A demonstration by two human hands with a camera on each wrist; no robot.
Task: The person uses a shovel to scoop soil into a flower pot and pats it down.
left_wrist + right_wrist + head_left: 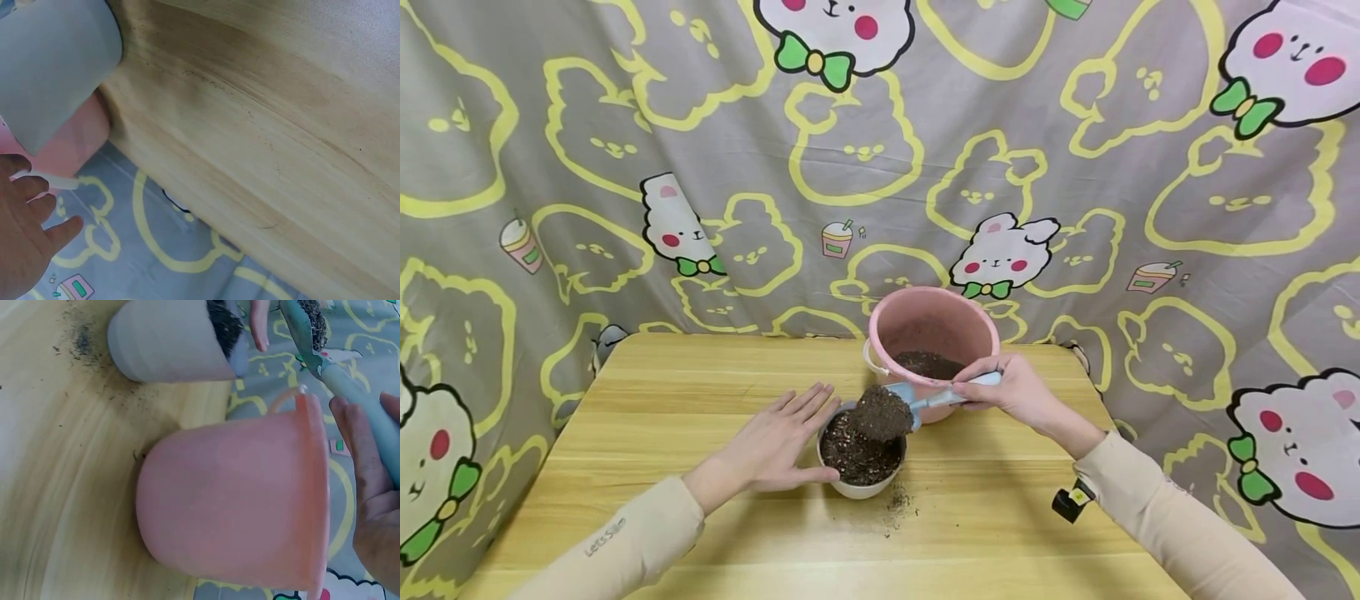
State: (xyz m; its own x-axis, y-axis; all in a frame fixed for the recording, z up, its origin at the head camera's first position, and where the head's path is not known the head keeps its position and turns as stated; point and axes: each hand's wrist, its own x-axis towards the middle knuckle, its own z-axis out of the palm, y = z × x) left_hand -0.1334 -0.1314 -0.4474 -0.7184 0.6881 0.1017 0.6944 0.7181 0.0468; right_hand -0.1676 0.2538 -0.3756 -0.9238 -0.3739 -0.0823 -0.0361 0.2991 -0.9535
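My right hand grips the handle of a light blue garden trowel. A heap of dark soil sits on its blade, above a small pale flowerpot. Dark soil also fills much of the pot, as the head view shows. On the pot's left, my left hand has its fingers spread and mostly straight, with the thumb by the rim; whether it touches the pot I cannot tell. Behind the pot stands a pink bucket with soil in its bottom, below and beside my right hand.
Loose soil crumbs lie on the wooden table right of the pot. The bucket's white handle hangs at its left side. A patterned grey curtain hangs along the table's far edge. A small black device is at the right wrist.
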